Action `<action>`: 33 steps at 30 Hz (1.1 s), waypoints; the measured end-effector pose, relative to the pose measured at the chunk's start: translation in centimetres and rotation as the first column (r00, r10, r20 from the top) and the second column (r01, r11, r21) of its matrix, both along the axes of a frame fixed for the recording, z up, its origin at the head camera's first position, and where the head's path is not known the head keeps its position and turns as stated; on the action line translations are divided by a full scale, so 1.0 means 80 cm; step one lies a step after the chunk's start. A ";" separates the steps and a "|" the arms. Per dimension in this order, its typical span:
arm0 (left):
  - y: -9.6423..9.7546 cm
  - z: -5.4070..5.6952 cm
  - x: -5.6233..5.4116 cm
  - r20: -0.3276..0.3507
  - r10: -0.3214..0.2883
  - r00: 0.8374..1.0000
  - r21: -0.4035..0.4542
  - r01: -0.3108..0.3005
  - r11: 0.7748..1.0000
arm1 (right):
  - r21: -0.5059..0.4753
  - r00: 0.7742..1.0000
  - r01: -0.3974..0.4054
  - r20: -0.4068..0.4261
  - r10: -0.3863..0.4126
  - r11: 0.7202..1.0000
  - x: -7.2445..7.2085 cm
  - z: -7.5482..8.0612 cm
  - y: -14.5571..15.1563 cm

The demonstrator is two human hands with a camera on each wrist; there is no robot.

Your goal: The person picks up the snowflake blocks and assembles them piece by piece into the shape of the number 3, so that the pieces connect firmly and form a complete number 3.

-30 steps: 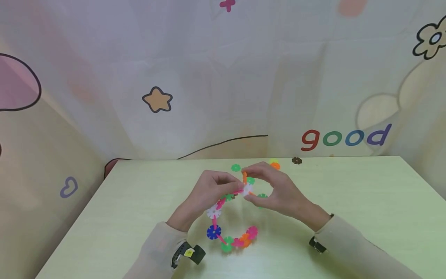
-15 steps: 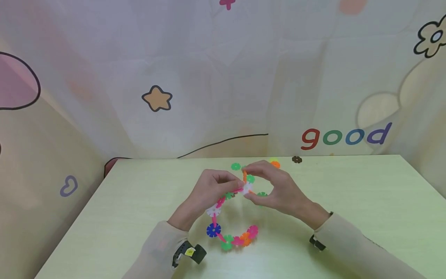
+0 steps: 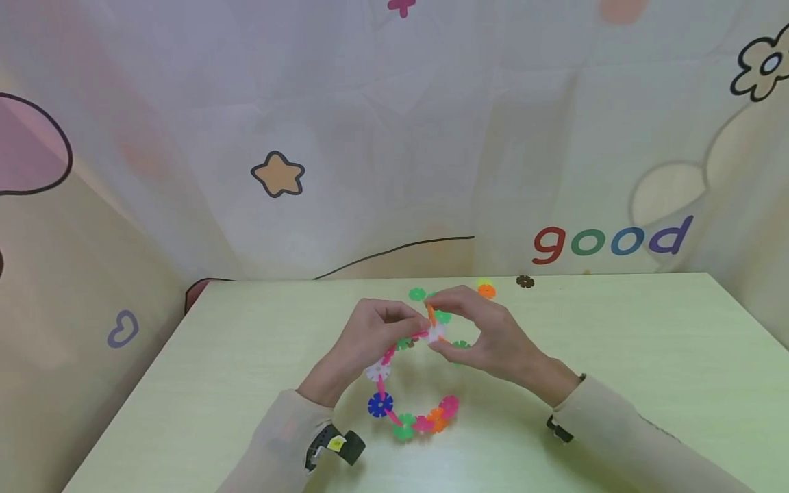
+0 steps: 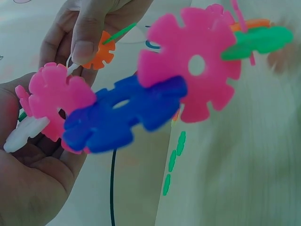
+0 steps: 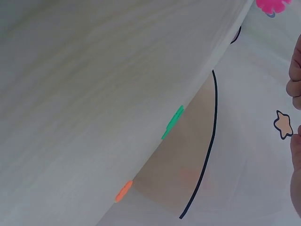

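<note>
A curved chain of notched plastic discs hangs from my hands in the head view. My left hand pinches a pink disc at its upper end between thumb and fingers. Beside it is a white disc. My right hand holds an upright orange disc next to the white one, index finger above and thumb below. Lower on the chain are a blue disc and a green disc. The left wrist view shows a large pink disc joined to a blue one; fingertips partly hide the joints.
Loose discs lie at the table's back: a green disc, an orange disc and a brown disc. Another green disc is partly behind my right hand. A printed curtain stands behind the table.
My right hand has shifted slightly left, and the orange disc now leans a little. The low part of the chain has swung slightly right. Both hands keep their hold.
</note>
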State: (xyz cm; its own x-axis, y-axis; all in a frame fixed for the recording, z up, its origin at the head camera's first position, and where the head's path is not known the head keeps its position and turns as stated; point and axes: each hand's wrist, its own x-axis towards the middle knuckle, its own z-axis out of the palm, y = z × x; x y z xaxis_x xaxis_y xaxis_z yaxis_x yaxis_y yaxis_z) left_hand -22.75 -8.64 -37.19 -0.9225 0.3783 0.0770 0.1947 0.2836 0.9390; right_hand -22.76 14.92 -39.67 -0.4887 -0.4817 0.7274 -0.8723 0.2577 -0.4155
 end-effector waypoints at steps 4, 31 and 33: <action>0.000 0.001 -0.001 -0.004 0.002 1.000 -0.010 -0.002 1.000 | 0.005 1.000 0.011 0.007 -0.011 1.000 0.000 0.000 0.001; -0.016 0.002 -0.009 -0.018 -0.005 1.000 0.005 0.005 1.000 | 0.140 0.850 0.270 0.430 -0.304 0.953 -0.075 0.034 0.029; -0.015 0.001 -0.009 -0.013 -0.006 1.000 0.006 0.006 1.000 | 0.184 0.833 0.253 0.458 -0.311 0.950 -0.085 0.028 0.029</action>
